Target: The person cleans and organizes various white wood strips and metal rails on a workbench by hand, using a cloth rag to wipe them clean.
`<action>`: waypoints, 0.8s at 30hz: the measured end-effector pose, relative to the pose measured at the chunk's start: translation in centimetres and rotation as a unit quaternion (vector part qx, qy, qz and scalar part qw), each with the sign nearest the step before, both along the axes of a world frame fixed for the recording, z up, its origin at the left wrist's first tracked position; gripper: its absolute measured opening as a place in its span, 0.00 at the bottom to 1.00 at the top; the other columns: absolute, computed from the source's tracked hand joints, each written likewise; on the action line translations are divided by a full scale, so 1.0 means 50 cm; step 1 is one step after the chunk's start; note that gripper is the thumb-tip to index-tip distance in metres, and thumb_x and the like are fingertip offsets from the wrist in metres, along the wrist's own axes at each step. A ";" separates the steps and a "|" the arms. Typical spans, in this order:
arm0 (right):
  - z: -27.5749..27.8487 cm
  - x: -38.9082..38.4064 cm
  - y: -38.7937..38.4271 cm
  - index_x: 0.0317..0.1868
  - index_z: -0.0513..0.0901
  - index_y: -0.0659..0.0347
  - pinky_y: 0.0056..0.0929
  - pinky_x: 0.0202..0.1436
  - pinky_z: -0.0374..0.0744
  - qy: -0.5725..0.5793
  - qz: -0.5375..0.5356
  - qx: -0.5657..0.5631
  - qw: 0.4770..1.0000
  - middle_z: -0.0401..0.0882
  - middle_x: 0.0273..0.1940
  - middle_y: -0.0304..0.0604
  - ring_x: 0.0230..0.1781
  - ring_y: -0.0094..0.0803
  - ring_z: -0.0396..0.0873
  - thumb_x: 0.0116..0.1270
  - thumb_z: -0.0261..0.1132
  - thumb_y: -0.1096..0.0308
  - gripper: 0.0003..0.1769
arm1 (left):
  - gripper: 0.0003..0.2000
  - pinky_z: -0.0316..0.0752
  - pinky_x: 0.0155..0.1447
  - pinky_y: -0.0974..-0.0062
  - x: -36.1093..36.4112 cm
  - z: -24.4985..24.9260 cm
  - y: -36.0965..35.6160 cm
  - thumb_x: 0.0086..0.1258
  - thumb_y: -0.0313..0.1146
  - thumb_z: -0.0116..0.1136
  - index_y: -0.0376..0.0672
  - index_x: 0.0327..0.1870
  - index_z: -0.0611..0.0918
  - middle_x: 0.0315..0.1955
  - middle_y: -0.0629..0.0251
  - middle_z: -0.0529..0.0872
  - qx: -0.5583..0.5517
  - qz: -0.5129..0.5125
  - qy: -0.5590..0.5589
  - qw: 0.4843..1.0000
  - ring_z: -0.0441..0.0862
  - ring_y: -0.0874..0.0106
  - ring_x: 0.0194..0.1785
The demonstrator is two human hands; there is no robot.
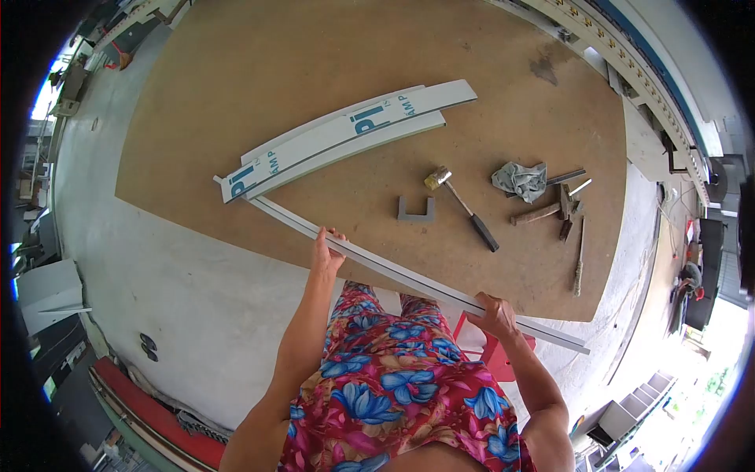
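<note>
A long pale-grey, straight channel-like strip (409,278) slants across the near edge of the work table. My left hand (330,248) is closed around it left of its middle. Further right, my right hand (496,316) grips the same strip, whose right end sticks out past the table edge. Its far left end reaches a stack of white boards (346,140) with blue-green lettering and overlaps it in this view. Beyond the strip lie a small grey U-shaped piece (415,217) and a mallet (465,209) with a black grip.
On the right of the brown table top (314,55) are a crumpled grey cloth (519,181), a wooden-handled hammer (543,212) and a thin stick-like tool (580,263). A red plastic stool (497,362) stands below the strip. Dark footwear (148,346) lies on the floor.
</note>
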State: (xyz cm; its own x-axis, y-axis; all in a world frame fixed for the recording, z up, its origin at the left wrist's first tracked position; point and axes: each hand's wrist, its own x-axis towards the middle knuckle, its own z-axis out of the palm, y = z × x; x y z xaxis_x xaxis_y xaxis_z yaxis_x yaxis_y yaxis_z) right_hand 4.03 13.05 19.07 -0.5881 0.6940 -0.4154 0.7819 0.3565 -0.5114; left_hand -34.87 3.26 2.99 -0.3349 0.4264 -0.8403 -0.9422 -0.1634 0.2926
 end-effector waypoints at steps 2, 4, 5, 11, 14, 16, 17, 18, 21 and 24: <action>0.006 0.012 0.001 0.32 0.79 0.58 0.37 0.31 0.77 -0.024 0.005 0.014 1.000 0.80 0.27 0.48 0.29 0.44 0.80 0.45 0.71 0.56 0.18 | 0.13 0.72 0.40 0.66 0.013 0.008 -0.009 0.65 0.46 0.53 0.45 0.32 0.73 0.22 0.67 0.75 0.007 0.000 -0.006 1.000 0.75 0.69 0.29; 0.019 0.021 0.009 0.32 0.79 0.58 0.38 0.31 0.77 -0.034 0.009 0.015 0.999 0.80 0.27 0.47 0.29 0.44 0.80 0.45 0.70 0.55 0.18 | 0.12 0.72 0.41 0.67 0.024 0.040 -0.013 0.68 0.43 0.49 0.44 0.32 0.72 0.24 0.67 0.74 -0.008 0.014 -0.023 1.000 0.75 0.69 0.32; 0.026 0.025 0.019 0.32 0.78 0.57 0.39 0.31 0.77 -0.033 0.010 0.011 0.999 0.80 0.28 0.47 0.30 0.44 0.80 0.46 0.70 0.54 0.18 | 0.12 0.72 0.41 0.67 0.028 0.053 -0.016 0.69 0.42 0.48 0.43 0.31 0.71 0.25 0.66 0.74 -0.016 0.022 -0.031 0.999 0.76 0.69 0.33; 0.052 -0.019 0.082 0.32 0.79 0.59 0.38 0.32 0.76 -0.004 0.033 0.038 0.999 0.78 0.28 0.46 0.30 0.44 0.79 0.44 0.71 0.57 0.18 | 0.12 0.75 0.46 0.67 0.021 0.083 -0.056 0.67 0.43 0.50 0.42 0.32 0.73 0.26 0.65 0.76 0.028 0.035 -0.005 0.999 0.77 0.64 0.39; -0.007 -0.055 0.121 0.32 0.79 0.61 0.38 0.35 0.75 0.050 0.078 0.099 0.991 0.78 0.31 0.47 0.31 0.44 0.78 0.41 0.72 0.60 0.19 | 0.14 0.75 0.48 0.64 -0.024 0.085 -0.070 0.68 0.43 0.49 0.39 0.35 0.74 0.29 0.61 0.78 0.042 0.072 0.002 0.996 0.77 0.62 0.43; -0.026 -0.106 0.153 0.33 0.79 0.61 0.40 0.37 0.74 0.099 0.086 0.141 0.981 0.78 0.31 0.46 0.33 0.44 0.78 0.41 0.72 0.60 0.20 | 0.16 0.74 0.50 0.61 -0.063 0.116 -0.070 0.69 0.44 0.48 0.37 0.37 0.74 0.32 0.59 0.79 0.015 0.076 -0.015 0.997 0.77 0.61 0.45; -0.037 -0.135 0.169 0.33 0.79 0.61 0.41 0.38 0.74 0.124 0.091 0.162 0.975 0.78 0.30 0.45 0.33 0.44 0.78 0.41 0.73 0.60 0.20 | 0.16 0.74 0.50 0.60 -0.085 0.126 -0.070 0.69 0.44 0.47 0.36 0.39 0.74 0.34 0.57 0.79 0.001 0.078 -0.024 0.997 0.77 0.60 0.46; -0.056 -0.161 0.187 0.34 0.79 0.60 0.41 0.41 0.73 0.112 0.089 0.171 0.975 0.78 0.31 0.45 0.35 0.44 0.77 0.41 0.73 0.60 0.20 | 0.19 0.74 0.51 0.55 -0.110 0.121 -0.075 0.71 0.46 0.44 0.34 0.41 0.73 0.38 0.55 0.79 -0.014 0.081 -0.033 0.996 0.77 0.58 0.48; -0.092 -0.254 0.244 0.35 0.80 0.60 0.40 0.49 0.69 0.089 0.094 0.203 0.971 0.79 0.33 0.45 0.40 0.42 0.76 0.42 0.72 0.61 0.19 | 0.21 0.74 0.52 0.52 -0.170 0.119 -0.073 0.72 0.47 0.41 0.33 0.43 0.73 0.37 0.53 0.79 -0.011 0.105 0.008 0.994 0.77 0.57 0.47; -0.080 -0.369 0.295 0.39 0.80 0.59 0.39 0.56 0.64 0.121 0.097 0.248 0.956 0.79 0.38 0.44 0.46 0.39 0.73 0.43 0.71 0.63 0.20 | 0.24 0.74 0.53 0.50 -0.239 0.100 -0.057 0.73 0.50 0.34 0.34 0.46 0.71 0.36 0.51 0.79 0.016 0.156 -0.007 0.988 0.78 0.56 0.45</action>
State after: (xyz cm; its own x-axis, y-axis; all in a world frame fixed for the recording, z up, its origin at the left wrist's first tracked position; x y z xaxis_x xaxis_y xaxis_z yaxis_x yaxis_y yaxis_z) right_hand -14.43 27.78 15.10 -0.7623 0.6392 0.1015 0.5573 0.7280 -0.3993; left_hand -46.82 0.43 8.01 -0.4419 0.3306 -0.8340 -0.8488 -0.4549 0.2694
